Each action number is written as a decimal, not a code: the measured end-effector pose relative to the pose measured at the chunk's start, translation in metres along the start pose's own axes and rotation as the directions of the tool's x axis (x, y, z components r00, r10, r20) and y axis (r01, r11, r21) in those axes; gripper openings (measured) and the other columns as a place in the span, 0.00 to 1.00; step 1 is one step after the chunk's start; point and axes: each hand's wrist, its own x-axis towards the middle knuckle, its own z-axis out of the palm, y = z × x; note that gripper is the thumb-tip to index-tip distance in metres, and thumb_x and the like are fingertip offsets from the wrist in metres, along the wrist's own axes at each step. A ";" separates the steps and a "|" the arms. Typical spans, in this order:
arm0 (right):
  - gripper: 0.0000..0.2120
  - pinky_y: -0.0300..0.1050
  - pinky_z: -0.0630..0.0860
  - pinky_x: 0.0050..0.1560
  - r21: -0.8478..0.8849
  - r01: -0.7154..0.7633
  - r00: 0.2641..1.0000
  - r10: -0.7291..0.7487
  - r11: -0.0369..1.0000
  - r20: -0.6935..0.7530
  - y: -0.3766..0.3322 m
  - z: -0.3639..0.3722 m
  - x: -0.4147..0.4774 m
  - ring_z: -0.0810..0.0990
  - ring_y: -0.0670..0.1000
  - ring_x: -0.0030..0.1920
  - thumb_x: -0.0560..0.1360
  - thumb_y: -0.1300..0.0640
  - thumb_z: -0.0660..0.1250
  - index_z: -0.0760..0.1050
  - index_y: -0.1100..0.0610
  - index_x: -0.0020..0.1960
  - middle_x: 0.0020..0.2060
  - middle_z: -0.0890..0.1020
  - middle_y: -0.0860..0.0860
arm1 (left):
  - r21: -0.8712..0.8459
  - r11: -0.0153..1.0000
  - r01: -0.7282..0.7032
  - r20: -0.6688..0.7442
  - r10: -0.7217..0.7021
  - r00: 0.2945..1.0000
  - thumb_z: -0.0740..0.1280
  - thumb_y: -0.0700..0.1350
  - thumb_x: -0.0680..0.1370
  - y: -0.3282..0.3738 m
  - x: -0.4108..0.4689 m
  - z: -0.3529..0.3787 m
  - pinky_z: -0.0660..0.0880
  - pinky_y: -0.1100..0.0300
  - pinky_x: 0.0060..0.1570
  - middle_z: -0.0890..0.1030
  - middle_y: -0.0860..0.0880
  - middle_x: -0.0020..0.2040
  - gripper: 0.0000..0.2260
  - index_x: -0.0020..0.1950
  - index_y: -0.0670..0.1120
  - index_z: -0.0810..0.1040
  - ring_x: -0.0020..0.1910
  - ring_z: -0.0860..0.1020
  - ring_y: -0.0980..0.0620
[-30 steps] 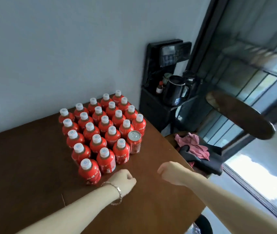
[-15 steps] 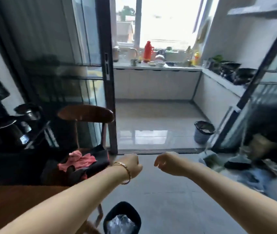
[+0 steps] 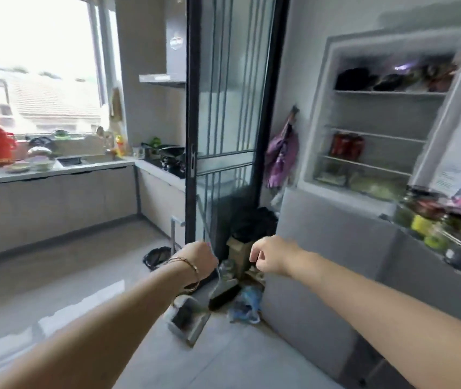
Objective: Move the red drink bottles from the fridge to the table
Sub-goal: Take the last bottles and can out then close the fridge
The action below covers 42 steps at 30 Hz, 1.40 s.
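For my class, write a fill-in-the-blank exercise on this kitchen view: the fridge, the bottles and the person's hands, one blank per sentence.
1. The fridge door stands ____.
2. The red drink bottles stand on a fridge shelf at its ____ end.
3. A thin bracelet is worn on the ____ wrist.
4. The left hand and right hand each hold ____.

Missing words: open; left; left; nothing
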 end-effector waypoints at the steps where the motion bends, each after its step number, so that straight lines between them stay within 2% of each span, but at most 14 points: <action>1: 0.14 0.45 0.74 0.53 0.005 -0.033 0.999 0.033 0.999 -0.006 0.018 -0.008 0.011 0.78 0.55 0.57 0.75 0.60 0.60 0.78 0.52 0.57 0.56 0.80 0.52 | 0.013 0.999 -0.038 -0.011 0.038 0.999 0.59 0.44 0.79 0.016 0.019 -0.003 0.73 0.58 0.52 0.81 0.42 0.55 0.13 0.56 0.40 0.79 0.56 0.78 0.44; 4: 0.13 0.48 0.75 0.56 0.009 -0.152 0.987 0.152 0.988 -0.057 0.083 -0.038 0.046 0.78 0.56 0.56 0.76 0.59 0.61 0.78 0.53 0.57 0.57 0.79 0.52 | 0.044 0.984 -0.171 -0.017 0.172 0.985 0.59 0.44 0.78 0.072 0.099 -0.005 0.75 0.58 0.44 0.82 0.43 0.42 0.12 0.43 0.42 0.80 0.47 0.81 0.44; 7: 0.12 0.48 0.76 0.56 0.032 -0.250 0.962 0.252 0.968 -0.103 0.134 -0.064 0.076 0.78 0.56 0.55 0.75 0.61 0.60 0.78 0.55 0.54 0.56 0.80 0.52 | 0.061 0.958 -0.279 -0.021 0.281 0.959 0.59 0.45 0.78 0.116 0.161 -0.009 0.71 0.62 0.36 0.77 0.48 0.34 0.11 0.39 0.43 0.77 0.37 0.76 0.47; 10: 0.14 0.50 0.77 0.55 0.042 -0.359 0.920 0.361 0.932 -0.150 0.181 -0.088 0.111 0.79 0.57 0.55 0.75 0.62 0.58 0.79 0.56 0.55 0.56 0.80 0.54 | 0.067 0.922 -0.380 -0.029 0.383 0.923 0.59 0.44 0.77 0.158 0.233 -0.008 0.70 0.61 0.37 0.75 0.49 0.34 0.10 0.42 0.42 0.77 0.37 0.74 0.48; 12: 0.14 0.49 0.76 0.55 0.054 -0.432 0.884 0.435 0.900 -0.173 0.212 -0.108 0.134 0.78 0.57 0.56 0.75 0.60 0.58 0.78 0.56 0.57 0.57 0.80 0.53 | 0.086 0.887 -0.453 -0.010 0.456 0.890 0.60 0.44 0.76 0.187 0.280 -0.005 0.72 0.60 0.39 0.74 0.50 0.34 0.08 0.40 0.44 0.75 0.39 0.76 0.47; 14: 0.14 0.51 0.77 0.56 0.083 -0.486 0.846 0.492 0.870 -0.207 0.245 -0.125 0.160 0.79 0.58 0.57 0.74 0.60 0.59 0.78 0.57 0.56 0.57 0.80 0.55 | 0.106 0.842 -0.529 0.013 0.531 0.847 0.60 0.45 0.76 0.215 0.327 -0.001 0.76 0.58 0.46 0.77 0.49 0.39 0.06 0.42 0.46 0.75 0.45 0.78 0.46; 17: 0.13 0.51 0.77 0.54 0.115 -0.560 0.790 0.571 0.820 -0.224 0.286 -0.146 0.191 0.80 0.58 0.55 0.74 0.61 0.59 0.79 0.57 0.54 0.55 0.81 0.55 | 0.128 0.788 -0.602 0.008 0.606 0.795 0.59 0.46 0.77 0.253 0.380 0.004 0.76 0.55 0.51 0.79 0.48 0.51 0.09 0.51 0.46 0.77 0.51 0.78 0.46; 19: 0.11 0.48 0.77 0.54 0.129 -0.601 0.751 0.613 0.788 -0.245 0.318 -0.160 0.215 0.80 0.56 0.54 0.75 0.60 0.61 0.79 0.55 0.54 0.54 0.81 0.52 | 0.156 0.758 -0.634 0.020 0.639 0.769 0.58 0.45 0.77 0.284 0.421 0.007 0.75 0.57 0.48 0.79 0.48 0.50 0.11 0.52 0.45 0.77 0.50 0.78 0.46; 22: 0.11 0.49 0.77 0.55 0.146 -0.639 0.706 0.651 0.755 -0.280 0.362 -0.173 0.240 0.79 0.56 0.54 0.76 0.59 0.61 0.80 0.55 0.54 0.54 0.81 0.52 | 0.182 0.725 -0.664 0.056 0.666 0.744 0.57 0.43 0.76 0.326 0.474 0.014 0.72 0.58 0.41 0.77 0.47 0.43 0.07 0.45 0.44 0.74 0.42 0.76 0.46; 25: 0.11 0.48 0.77 0.54 0.180 -0.652 0.677 0.672 0.737 -0.300 0.411 -0.177 0.268 0.79 0.54 0.54 0.76 0.60 0.61 0.80 0.54 0.53 0.54 0.82 0.51 | 0.168 0.713 -0.681 0.069 0.681 0.729 0.57 0.43 0.76 0.363 0.526 0.036 0.71 0.60 0.39 0.79 0.46 0.44 0.08 0.42 0.45 0.74 0.44 0.77 0.45; 29: 0.11 0.42 0.71 0.44 0.204 -0.640 0.668 0.668 0.740 -0.327 0.484 -0.180 0.311 0.79 0.54 0.51 0.75 0.60 0.60 0.80 0.53 0.50 0.52 0.82 0.51 | 0.174 0.727 -0.665 0.026 0.671 0.741 0.56 0.43 0.79 0.404 0.592 0.069 0.70 0.59 0.42 0.79 0.45 0.54 0.10 0.54 0.44 0.76 0.52 0.78 0.45; 34: 0.09 0.46 0.76 0.53 0.349 -0.552 0.663 0.652 0.758 -0.368 0.573 -0.197 0.377 0.79 0.55 0.54 0.75 0.58 0.62 0.78 0.52 0.52 0.53 0.81 0.52 | 0.136 0.730 -0.670 -0.102 0.683 0.724 0.58 0.43 0.78 0.456 0.678 0.082 0.73 0.56 0.50 0.77 0.46 0.58 0.11 0.59 0.46 0.74 0.54 0.77 0.45; 38: 0.13 0.47 0.75 0.58 0.522 -0.449 0.588 0.680 0.725 -0.439 0.621 -0.213 0.435 0.78 0.54 0.57 0.76 0.55 0.63 0.77 0.55 0.59 0.56 0.81 0.51 | 0.033 0.750 -0.661 -0.159 0.657 0.737 0.56 0.35 0.77 0.489 0.739 0.090 0.74 0.52 0.54 0.73 0.44 0.61 0.16 0.63 0.44 0.73 0.55 0.76 0.43; 42: 0.17 0.42 0.73 0.58 0.648 -0.375 0.522 0.729 0.663 -0.443 0.663 -0.215 0.487 0.78 0.53 0.59 0.77 0.53 0.63 0.74 0.57 0.63 0.60 0.79 0.52 | 0.081 0.741 -0.666 -0.122 0.671 0.732 0.57 0.35 0.78 0.521 0.786 0.104 0.73 0.52 0.54 0.74 0.43 0.60 0.15 0.62 0.44 0.73 0.55 0.76 0.42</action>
